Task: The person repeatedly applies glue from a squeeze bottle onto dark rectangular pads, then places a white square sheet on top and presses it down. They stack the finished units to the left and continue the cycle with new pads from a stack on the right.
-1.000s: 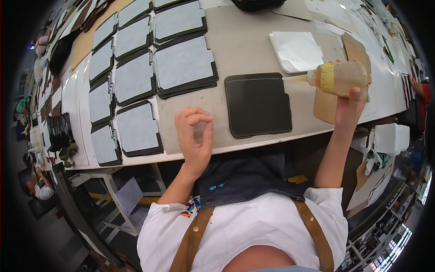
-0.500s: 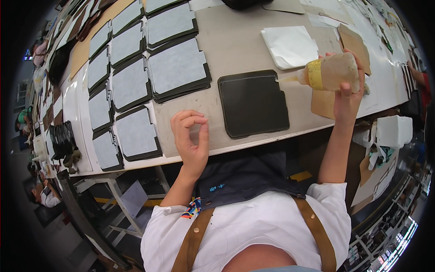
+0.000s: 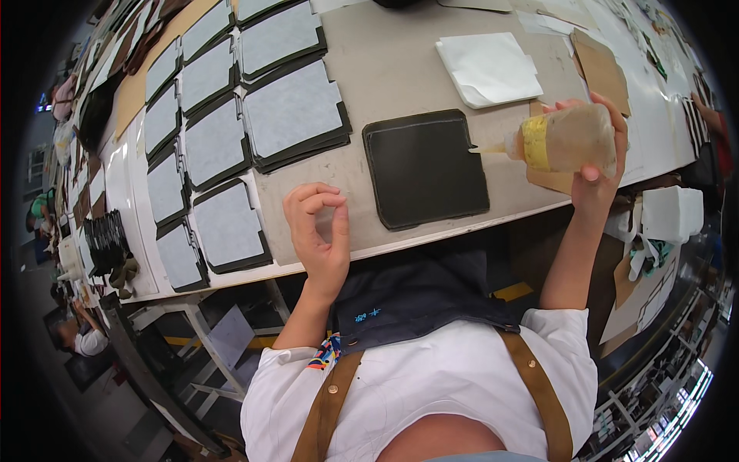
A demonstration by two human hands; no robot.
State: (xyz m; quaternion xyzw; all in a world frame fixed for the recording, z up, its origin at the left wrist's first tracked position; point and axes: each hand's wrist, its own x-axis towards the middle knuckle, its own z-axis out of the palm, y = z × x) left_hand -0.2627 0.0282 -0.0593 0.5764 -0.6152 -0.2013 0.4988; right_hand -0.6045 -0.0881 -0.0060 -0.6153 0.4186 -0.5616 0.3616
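Observation:
A black, roughly square panel (image 3: 427,173) with a notched right side lies flat on the table in front of me. Along its far edge runs a thin pale line. My right hand (image 3: 602,158) is wrapped round a translucent squeeze bottle (image 3: 573,138) with a yellow band, tipped on its side. The bottle's narrow nozzle points left, its tip at the notch on the panel's right edge. Left of the panel, my left hand (image 3: 317,231) hovers by the table's near edge. Its fingers are curled, thumb tip against the index finger, with nothing visible between them.
Rows of black panels topped with pale grey sheets (image 3: 291,119) cover the table's left part. A stack of white sheets (image 3: 489,69) lies beyond the black panel, with brown card (image 3: 600,73) to its right. White foam-like blocks (image 3: 671,214) sit below the table's right edge.
The bottle's nozzle has moved nearer to me along the panel's right edge, down to the notch. My left hand keeps its curled shape. The whole view has shifted slightly.

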